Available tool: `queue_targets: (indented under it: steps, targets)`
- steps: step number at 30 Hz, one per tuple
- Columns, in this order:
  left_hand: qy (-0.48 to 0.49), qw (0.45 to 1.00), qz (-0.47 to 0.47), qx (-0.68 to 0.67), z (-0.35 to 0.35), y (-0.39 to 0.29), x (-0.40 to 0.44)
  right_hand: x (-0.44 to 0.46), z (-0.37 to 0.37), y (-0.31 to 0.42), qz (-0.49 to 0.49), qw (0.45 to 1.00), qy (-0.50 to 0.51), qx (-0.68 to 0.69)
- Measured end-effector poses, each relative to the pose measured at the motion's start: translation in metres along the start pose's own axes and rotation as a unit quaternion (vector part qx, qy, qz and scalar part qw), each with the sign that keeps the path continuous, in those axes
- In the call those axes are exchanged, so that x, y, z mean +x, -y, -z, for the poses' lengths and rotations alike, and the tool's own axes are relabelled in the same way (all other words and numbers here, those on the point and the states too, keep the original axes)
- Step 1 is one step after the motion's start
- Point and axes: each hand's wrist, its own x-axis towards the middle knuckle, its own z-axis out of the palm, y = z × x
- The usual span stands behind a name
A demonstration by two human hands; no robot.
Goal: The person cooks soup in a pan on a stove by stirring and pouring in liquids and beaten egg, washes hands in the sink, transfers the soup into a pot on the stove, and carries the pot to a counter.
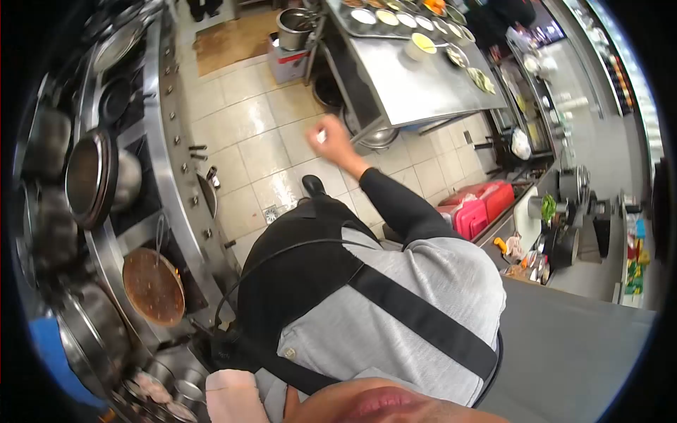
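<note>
The person's right hand (330,140) is held out at the end of a black sleeve (402,201), over the tiled floor (257,158), just off the near left corner of the steel table (423,88). Its fingers are clenched around a small white thing (321,136), too blurred for me to name. The left hand is out of my sight, so I cannot tell how its fingers stand.

On the table, a row of metal tubs (386,19) lines the far edge. A pale bowl (421,46) with something yellow in it stands nearer the middle, and a crumpled greenish thing (481,80) lies by the right edge. Under the near left corner I can make out a steel bowl (379,137). Beyond the table's left edge, a pot (295,29) sits on a red and white box (288,65).

Over on the person's left runs the stove (144,134), with knobs (185,168) along its front edge. Toward its near end, a wide pan (151,289) of reddish-brown sauce has a utensil (159,236) resting in it. Farther along, some round pans (88,180) lean on edge, and past them is a black skillet (115,99). On the person's right, red bags (479,208) are bunched together beside a counter (499,247).
</note>
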Motion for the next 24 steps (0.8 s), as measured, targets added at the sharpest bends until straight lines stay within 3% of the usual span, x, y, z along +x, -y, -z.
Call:
queue_targets:
  steps: [2, 5, 7, 8, 11, 14, 16, 18, 19, 21, 23, 24]
  targets:
    - [0.011, 1.0, -0.012, 0.019, -0.016, -0.028, -0.001, 0.05, 0.061, -0.065, -0.063, 0.986, -0.152, -0.029]
    - [0.026, 0.998, -0.026, 0.05, -0.052, -0.064, -0.007, 0.123, 0.155, -0.187, -0.235, 0.941, -0.24, -0.052]
    - [0.037, 0.997, -0.031, 0.067, -0.079, -0.084, -0.019, 0.175, 0.205, -0.28, -0.32, 0.892, -0.305, 0.093]
    - [0.042, 0.995, -0.031, 0.081, -0.095, -0.095, -0.025, 0.196, 0.224, -0.329, -0.342, 0.872, -0.318, 0.149]
    - [0.051, 0.991, -0.036, 0.115, -0.131, -0.119, -0.047, 0.243, 0.274, -0.372, -0.407, 0.853, -0.293, 0.144]
    - [0.053, 0.987, -0.037, 0.148, -0.152, -0.136, -0.073, 0.278, 0.282, -0.48, -0.38, 0.893, -0.235, 0.059]
    - [0.049, 0.984, -0.039, 0.167, -0.16, -0.141, -0.085, 0.293, 0.285, -0.506, -0.376, 0.905, -0.199, 0.003]
    - [0.05, 0.98, -0.052, 0.187, -0.169, -0.147, -0.089, 0.288, 0.281, -0.516, -0.274, 0.943, -0.181, -0.058]
    - [0.053, 0.977, -0.064, 0.198, -0.177, -0.152, -0.086, 0.287, 0.28, -0.537, -0.208, 0.958, -0.106, -0.166]
    - [0.05, 0.972, -0.074, 0.216, -0.186, -0.152, -0.081, 0.273, 0.295, -0.433, -0.323, 0.94, -0.103, -0.039]
    - [0.044, 0.968, -0.083, 0.231, -0.189, -0.147, -0.084, 0.268, 0.288, -0.424, -0.406, 0.894, -0.105, 0.155]
    - [0.041, 0.965, -0.09, 0.242, -0.188, -0.144, -0.084, 0.264, 0.294, -0.407, -0.408, 0.899, -0.079, 0.138]
